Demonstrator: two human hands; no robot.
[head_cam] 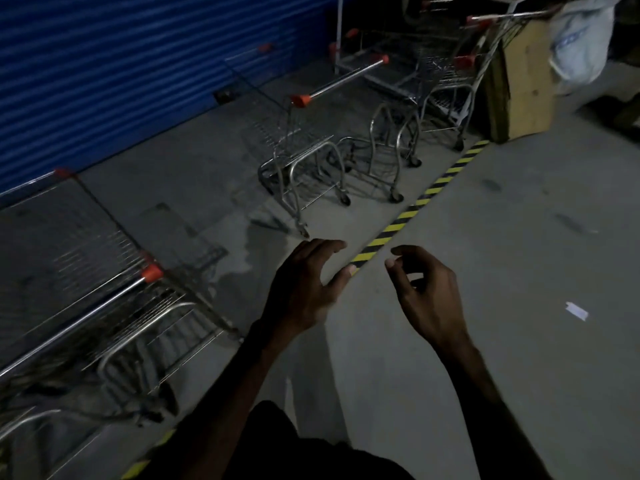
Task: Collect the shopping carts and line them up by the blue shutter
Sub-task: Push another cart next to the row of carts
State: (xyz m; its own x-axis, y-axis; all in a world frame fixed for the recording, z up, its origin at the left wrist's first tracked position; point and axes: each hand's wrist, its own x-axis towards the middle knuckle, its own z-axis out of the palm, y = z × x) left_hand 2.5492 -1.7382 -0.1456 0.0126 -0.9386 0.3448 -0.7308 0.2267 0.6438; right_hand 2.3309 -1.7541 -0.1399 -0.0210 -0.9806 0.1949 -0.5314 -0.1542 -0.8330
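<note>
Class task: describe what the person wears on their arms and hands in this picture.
Nothing shows on either: the left hand and right hand are bare, without gloves, and no rings or watch can be made out in the dim light. Both forearms are bare, no sleeves. Dark clothing shows at the bottom edge.

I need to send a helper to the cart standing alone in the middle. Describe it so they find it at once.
Start at the blue shutter and follow the yellow-and-black floor stripe along it. Between the cart at the near left and the cluster of carts by the cardboard box, the middle cart stands by itself. Its bright metal handle bar with orange end caps points diagonally up to the right.
</note>
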